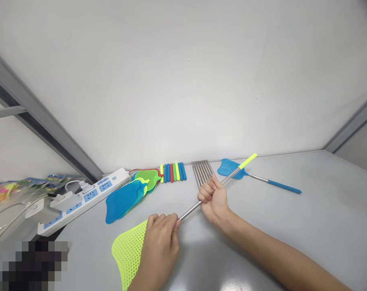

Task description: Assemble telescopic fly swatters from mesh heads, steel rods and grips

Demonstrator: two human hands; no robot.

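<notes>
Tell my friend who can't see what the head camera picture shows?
Two hands hold a yellow swatter over a grey table: the left hand grips by its mesh, the right hand its metal rod. Behind lie a blue swatter, swatter heads, coloured grips, rods and a power strip.

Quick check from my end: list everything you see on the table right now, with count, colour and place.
held fly swatter: 1, yellow-green mesh head, metal rod, yellow-green grip; across the front centre, in both hands
finished fly swatter: 1, blue; back right, lying flat
swatter heads: a stack, blue and green, count unclear; left of centre
handle grips: a row, yellow, blue, green, red; back centre by the wall
metal rods: a bundle, silver; back centre
power strip: 1, white and blue; left
table: 1, grey
left hand: on the held swatter where head meets rod
right hand: fist around the rod
</notes>
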